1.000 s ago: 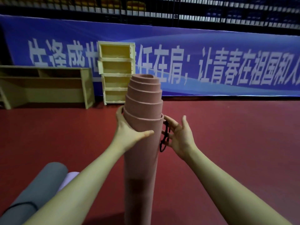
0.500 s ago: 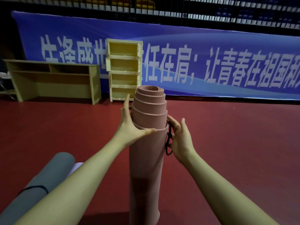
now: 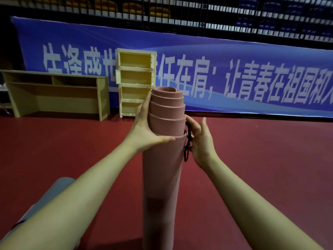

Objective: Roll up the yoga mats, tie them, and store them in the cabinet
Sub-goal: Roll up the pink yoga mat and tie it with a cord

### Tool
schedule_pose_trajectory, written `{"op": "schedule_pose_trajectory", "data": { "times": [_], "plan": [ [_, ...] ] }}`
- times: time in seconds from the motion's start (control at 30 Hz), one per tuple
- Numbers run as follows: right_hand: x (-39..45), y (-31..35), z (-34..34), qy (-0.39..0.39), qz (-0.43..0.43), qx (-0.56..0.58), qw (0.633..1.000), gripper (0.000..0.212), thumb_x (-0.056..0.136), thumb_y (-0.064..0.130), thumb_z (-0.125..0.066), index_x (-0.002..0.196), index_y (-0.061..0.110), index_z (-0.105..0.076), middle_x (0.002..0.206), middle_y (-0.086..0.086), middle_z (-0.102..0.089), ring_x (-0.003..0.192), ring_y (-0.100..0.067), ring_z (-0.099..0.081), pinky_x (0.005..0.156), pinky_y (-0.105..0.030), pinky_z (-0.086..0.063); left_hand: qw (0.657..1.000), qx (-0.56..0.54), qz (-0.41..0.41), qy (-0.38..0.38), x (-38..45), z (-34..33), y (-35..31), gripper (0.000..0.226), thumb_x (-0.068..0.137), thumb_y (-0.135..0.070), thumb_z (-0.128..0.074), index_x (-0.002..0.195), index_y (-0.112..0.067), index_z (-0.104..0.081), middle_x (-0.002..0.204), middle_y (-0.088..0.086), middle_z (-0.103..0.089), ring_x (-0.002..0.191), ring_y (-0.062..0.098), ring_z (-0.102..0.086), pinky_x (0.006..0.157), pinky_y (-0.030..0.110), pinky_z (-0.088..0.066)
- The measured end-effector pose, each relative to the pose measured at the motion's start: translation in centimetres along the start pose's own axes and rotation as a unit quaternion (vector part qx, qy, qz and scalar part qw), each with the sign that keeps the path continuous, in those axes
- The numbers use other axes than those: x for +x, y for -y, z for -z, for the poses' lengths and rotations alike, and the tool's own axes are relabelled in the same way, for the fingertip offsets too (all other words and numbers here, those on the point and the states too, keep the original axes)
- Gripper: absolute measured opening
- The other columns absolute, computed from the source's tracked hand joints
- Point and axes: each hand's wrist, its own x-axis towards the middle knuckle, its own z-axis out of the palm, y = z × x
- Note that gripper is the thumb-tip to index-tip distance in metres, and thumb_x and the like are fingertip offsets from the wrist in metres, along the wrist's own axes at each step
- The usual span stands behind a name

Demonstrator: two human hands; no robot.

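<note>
The rolled pink foam yoga mat (image 3: 162,168) stands upright on the red floor (image 3: 252,168). My left hand (image 3: 146,130) grips its telescoped top; my right hand (image 3: 201,141) pinches the black cord (image 3: 187,147). It looks light and springy, so I'd grip mid-roll.

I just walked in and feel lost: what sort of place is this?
Most likely an indoor sports hall or arena. A red sports floor runs to a long blue banner, with rows of spectator seats behind railings above it. A rolled pink yoga mat fits that too.
</note>
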Motion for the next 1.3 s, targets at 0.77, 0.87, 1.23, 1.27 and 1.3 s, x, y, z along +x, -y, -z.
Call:
{"op": "schedule_pose_trajectory", "data": {
  "times": [0.77, 0.87, 1.23, 1.27, 1.3],
  "plan": [
    [1.9, 1.2, 0.1, -0.010, 0.150, -0.102, 0.983, 0.047, 0.094, 0.055, -0.025, 0.119, 0.039, -0.060, 0.134, 0.011, -0.057, 0.127, 0.000, -0.047, 0.108, -0.028, -0.036, 0.989, 0.119, -0.057, 0.069, 1.2, -1.8, 2.2, 0.097, 0.056, -0.066, -0.070, 0.136, -0.046, -0.020, 0.156, -0.021, -0.012, 0.138, 0.003, -0.029, 0.098, 0.045, -0.046],
    [1.7, 1.2, 0.5, -0.016, 0.213, -0.183, 0.960, 0.047, 0.098, 0.044, -0.023, 0.122, 0.031, -0.060, 0.137, 0.009, -0.055, 0.128, 0.007, -0.043, 0.106, -0.013, -0.031, 0.993, 0.090, -0.049, 0.061, 0.9, -2.4, 3.2, 0.096, 0.058, -0.066, -0.069, 0.138, -0.045, -0.022, 0.154, -0.017, -0.020, 0.139, 0.004, -0.028, 0.100, 0.050, -0.043],
    [1.3, -2.1, 3.0, -0.082, 0.329, -0.382, 0.860, 0.040, 0.095, 0.041, -0.034, 0.131, 0.036, -0.048, 0.137, 0.024, -0.044, 0.134, -0.005, -0.040, 0.115, -0.052, -0.015, 0.994, 0.091, -0.055, 0.019, -1.0, -5.2, 3.2, 0.092, 0.060, -0.064, -0.067, 0.137, -0.038, -0.024, 0.152, -0.017, -0.024, 0.132, 0.007, -0.039, 0.088, 0.047, -0.052],
    [1.1, -2.2, 3.0, -0.082, 0.332, -0.394, 0.853, 0.041, 0.095, 0.041, -0.034, 0.132, 0.034, -0.048, 0.137, 0.023, -0.044, 0.134, -0.006, -0.039, 0.114, -0.051, -0.014, 0.994, 0.091, -0.060, 0.014, -1.2, -5.2, 3.2, 0.091, 0.060, -0.063, -0.067, 0.137, -0.037, -0.026, 0.151, -0.016, -0.025, 0.132, 0.007, -0.040, 0.087, 0.047, -0.052],
    [0.9, -2.3, 2.8, -0.082, 0.329, -0.396, 0.853, 0.041, 0.095, 0.040, -0.034, 0.133, 0.034, -0.048, 0.137, 0.022, -0.043, 0.135, -0.007, -0.039, 0.113, -0.051, -0.015, 0.994, 0.092, -0.062, 0.010, -1.4, -5.1, 3.3, 0.090, 0.060, -0.063, -0.068, 0.137, -0.037, -0.026, 0.150, -0.016, -0.026, 0.132, 0.007, -0.040, 0.087, 0.047, -0.052]
  ]
}}
